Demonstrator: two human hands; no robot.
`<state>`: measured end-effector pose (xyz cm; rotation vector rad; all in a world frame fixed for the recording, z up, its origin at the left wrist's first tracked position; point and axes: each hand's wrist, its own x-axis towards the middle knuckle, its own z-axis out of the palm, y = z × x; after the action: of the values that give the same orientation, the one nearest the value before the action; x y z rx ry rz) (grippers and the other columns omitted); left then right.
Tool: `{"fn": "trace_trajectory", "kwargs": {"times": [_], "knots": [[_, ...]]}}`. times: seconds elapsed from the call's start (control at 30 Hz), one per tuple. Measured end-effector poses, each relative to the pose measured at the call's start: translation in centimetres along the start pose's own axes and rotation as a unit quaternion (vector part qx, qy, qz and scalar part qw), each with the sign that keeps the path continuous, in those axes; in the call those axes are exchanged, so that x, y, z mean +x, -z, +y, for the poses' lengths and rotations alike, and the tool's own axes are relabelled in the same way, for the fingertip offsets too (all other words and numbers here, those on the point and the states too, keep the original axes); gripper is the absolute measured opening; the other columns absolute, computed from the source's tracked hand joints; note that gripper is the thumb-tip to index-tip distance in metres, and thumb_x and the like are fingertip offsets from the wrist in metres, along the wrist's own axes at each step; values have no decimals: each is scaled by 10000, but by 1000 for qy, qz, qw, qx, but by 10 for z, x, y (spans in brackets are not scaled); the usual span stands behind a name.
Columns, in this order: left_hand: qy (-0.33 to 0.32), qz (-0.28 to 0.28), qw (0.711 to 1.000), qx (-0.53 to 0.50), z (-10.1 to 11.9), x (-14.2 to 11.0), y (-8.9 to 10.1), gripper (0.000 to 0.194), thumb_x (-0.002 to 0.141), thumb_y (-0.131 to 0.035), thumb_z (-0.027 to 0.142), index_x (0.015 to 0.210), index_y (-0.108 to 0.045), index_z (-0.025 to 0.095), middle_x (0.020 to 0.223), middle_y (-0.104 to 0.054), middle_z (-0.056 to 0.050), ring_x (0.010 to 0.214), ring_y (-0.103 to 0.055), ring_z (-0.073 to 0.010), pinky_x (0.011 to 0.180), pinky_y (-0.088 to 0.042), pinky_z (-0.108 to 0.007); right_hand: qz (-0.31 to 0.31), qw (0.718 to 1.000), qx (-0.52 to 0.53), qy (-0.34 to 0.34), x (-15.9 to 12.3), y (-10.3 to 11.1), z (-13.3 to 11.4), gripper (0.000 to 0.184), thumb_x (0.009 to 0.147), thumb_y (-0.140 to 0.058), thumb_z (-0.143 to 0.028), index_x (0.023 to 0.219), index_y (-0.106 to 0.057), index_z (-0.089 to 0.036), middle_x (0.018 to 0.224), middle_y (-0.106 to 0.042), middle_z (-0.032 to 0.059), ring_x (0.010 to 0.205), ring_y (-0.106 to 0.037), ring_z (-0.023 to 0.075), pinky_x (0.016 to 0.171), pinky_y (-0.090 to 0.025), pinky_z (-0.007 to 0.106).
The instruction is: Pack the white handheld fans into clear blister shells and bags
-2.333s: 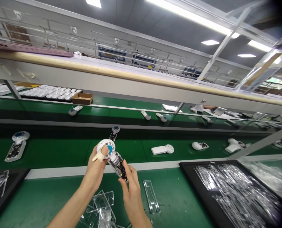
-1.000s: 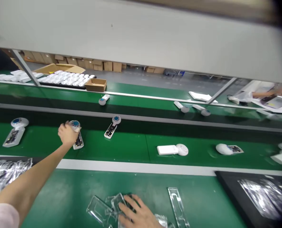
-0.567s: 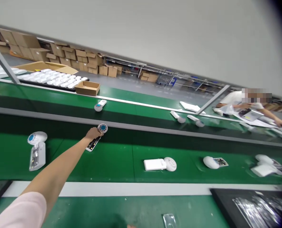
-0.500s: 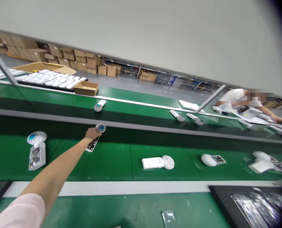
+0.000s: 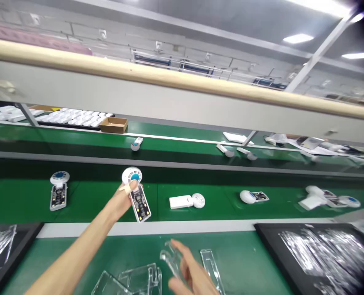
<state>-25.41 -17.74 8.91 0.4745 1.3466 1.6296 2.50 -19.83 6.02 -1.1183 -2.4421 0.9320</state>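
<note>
**left hand** (image 5: 119, 203): closed around a handheld unit (image 5: 140, 205), fingers wrapped at the joint between its round white head with blue centre and its bare circuit-board handle. a pale finger wrap (image 5: 126, 189) sits on one finger. compared with the moment before, when the unit lay on the green belt (image 5: 25, 200) under the hand's reach, it is now lifted and held upright above the belt's near side, head up, board down.

**right hand** (image 5: 189, 272): back in view at the bottom edge, fingers spread, against a tilted clear plastic insert (image 5: 171, 258). cannot tell whether it is gripped or only touched.

**near worktop** (image 5: 62, 254): green, carrying further clear plastic inserts (image 5: 140, 280) beside the right hand, and one more, long and narrow (image 5: 210, 268), just to its right. two black trays of stacked clear inserts stand at either side, the left tray (image 5: 25, 233) and the right tray (image 5: 292, 226).

**belt, same row**: a second unit (image 5: 58, 200) lies to the left of the left hand. to the right lie a white cover with a round head (image 5: 186, 201) and further partly assembled units (image 5: 254, 196).

**view**: tipped upward from the earlier frame, a pale wood-edged panel (image 5: 169, 80) now crosses the upper part.
</note>
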Motion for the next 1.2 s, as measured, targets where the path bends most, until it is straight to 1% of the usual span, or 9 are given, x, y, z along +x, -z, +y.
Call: {"fn": "trace_trajectory", "kwargs": {"times": [0.17,0.37,0.5,0.6,0.77,0.9,0.97,1.1,1.2], "knots": [[68,-26,972,-222,-6,-62,-37,624,514,-768,607,917,-560,178,787,-649,-49,766,-619,-202,709,-508,-332,119,993,-16,6,24,5,-48,517,882,-441,-447,1368,-390,-277,851,-572,34,658,-609,192,554,-514,298],[85,-74,967,-228,-17,-103,-56,593,625,-696,611,995,-601,157,951,-668,-100,935,-622,-252,811,-493,-328,188,972,-127,60,32,-9,-77,534,902,-395,-456,1376,-380,-213,871,-508,77,659,-579,223,457,-494,327],[65,-48,969,-235,-18,-113,-54,515,702,-696,503,1088,-584,181,1053,-653,-86,975,-612,-227,844,-487,-305,220,960,-152,80,31,-21,-72,551,909,-370,-472,1404,-343,-230,957,-526,126,812,-566,275,583,-524,400],[56,-9,964,-260,-15,-115,-54,509,673,-741,448,1089,-585,199,1035,-652,-58,959,-615,-205,842,-493,-288,208,964,-146,76,28,-27,-67,561,915,-364,-474,1433,-280,-277,1094,-542,148,942,-559,308,713,-512,465],[35,-18,961,-272,-16,-116,-50,465,674,-742,437,1051,-605,202,934,-657,-33,878,-623,-183,803,-500,-293,91,988,-106,64,25,-14,-61,576,921,-406,-428,1450,-207,-315,901,-592,54,759,-616,227,599,-518,337],[100,-65,980,-158,-26,-117,-39,481,633,-773,421,1013,-639,158,940,-672,-86,872,-624,-218,740,-492,-297,108,978,-125,127,24,-5,-61,545,893,-492,-362,1408,-322,-318,940,-585,57,853,-597,236,709,-510,368],[118,-47,987,-94,-31,-119,-34,482,641,-760,438,1009,-647,150,969,-672,-105,895,-617,-236,733,-486,-307,106,978,-112,139,24,-5,-61,520,870,-523,-374,1370,-387,-325,977,-581,63,888,-586,250,736,-500,396],[49,34,998,-35,-35,-128,-33,502,625,-749,488,1018,-639,197,1053,-663,-86,1003,-586,-262,803,-467,-324,151,982,109,16,35,-11,-61,413,904,-394,-421,1266,-478,-241,991,-595,60,893,-591,205,750,-488,335],[-11,84,996,-13,-37,-140,-40,504,589,-775,467,1017,-641,236,1057,-661,-47,1046,-564,-258,889,-445,-326,212,927,278,-132,50,-17,-58,486,904,-262,-505,774,-608,-189,712,-613,38,672,-583,180,616,-460,287]]}}
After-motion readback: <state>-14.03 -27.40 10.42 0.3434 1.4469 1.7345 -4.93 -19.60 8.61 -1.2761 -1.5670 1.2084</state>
